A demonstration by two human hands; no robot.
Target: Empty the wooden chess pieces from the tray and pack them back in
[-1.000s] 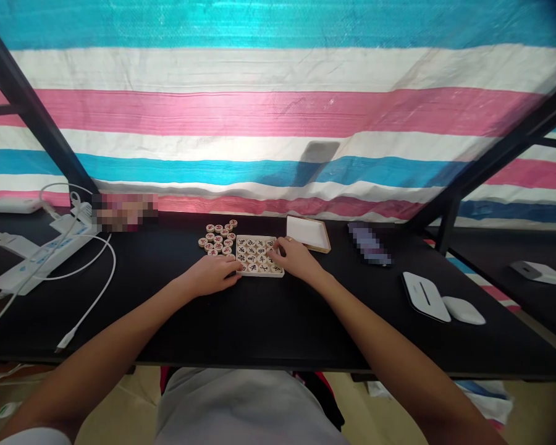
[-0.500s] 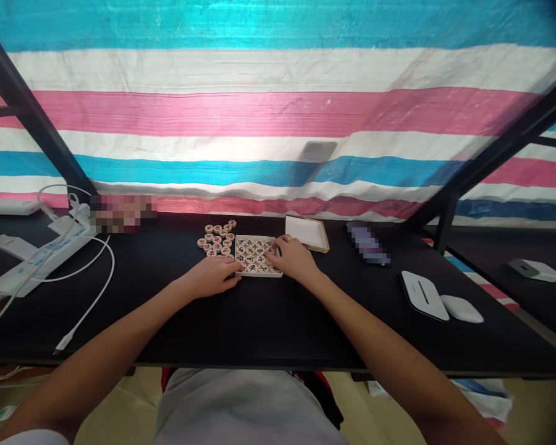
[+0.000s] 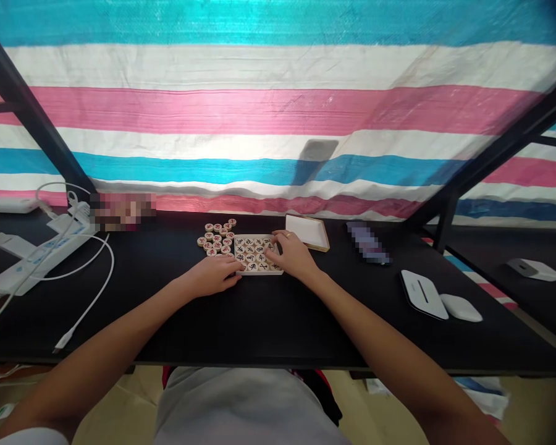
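Observation:
A shallow white box (image 3: 259, 272) lies on the black desk, filled with rows of round xiangqi pieces (image 3: 251, 258) with black characters. My left hand (image 3: 215, 276) grips its near left corner, fingers over the rim and thumb low in front. At the right side, my right hand (image 3: 294, 253) reaches over the rim, with thumb and index finger around a piece in the right-hand column; the hand hides part of that column. Left of the box, loose xiangqi pieces with red characters (image 3: 217, 238) lie in a cluster, the nearest partly behind my left fingers.
Behind my right hand lies the open box lid (image 3: 308, 232). Farther right are a blurred phone (image 3: 369, 243), a flat white device (image 3: 424, 295) and a white rounded case (image 3: 462, 308). A power strip (image 3: 41, 256) with white cables (image 3: 90, 308) occupies the left. Striped sheeting (image 3: 259, 111) hangs behind.
My right index finger has shifted slightly up and left over the box's far right corner. The left hand stays at its corner; the view has tilted very slightly.

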